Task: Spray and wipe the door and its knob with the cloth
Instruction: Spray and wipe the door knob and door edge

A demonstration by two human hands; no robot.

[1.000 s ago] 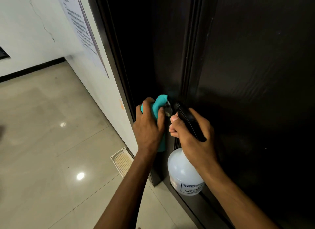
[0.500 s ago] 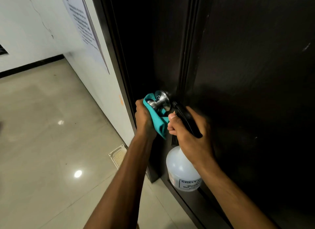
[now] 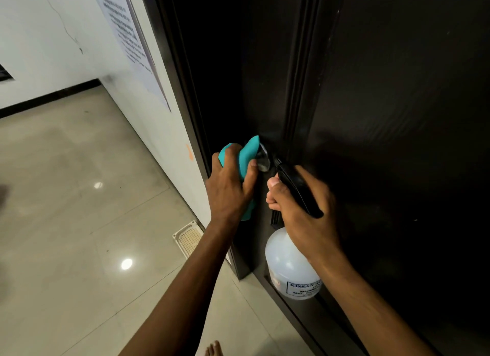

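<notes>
A dark door (image 3: pixel 384 103) fills the right half of the view. Its silver knob (image 3: pixel 263 161) shows only at its right edge. The rest is covered by a teal cloth (image 3: pixel 249 154), which my left hand (image 3: pixel 230 186) grips and wraps over the knob. Just right of the knob, my right hand (image 3: pixel 302 209) holds a white spray bottle (image 3: pixel 289 265) by its black trigger head, nozzle pointing at the knob. The bottle hangs close to the door face.
A white wall with a printed paper notice (image 3: pixel 127 37) stands left of the dark door frame (image 3: pixel 183 90). Glossy beige floor tiles (image 3: pixel 79 223) spread to the left. A white floor grate (image 3: pixel 188 237) lies by the wall. My bare toes (image 3: pixel 213 349) show at the bottom.
My left hand has turned the cloth back over the top of the knob, hiding most of it; half a second ago the cloth was under the bared knob. The right hand barely moved.
</notes>
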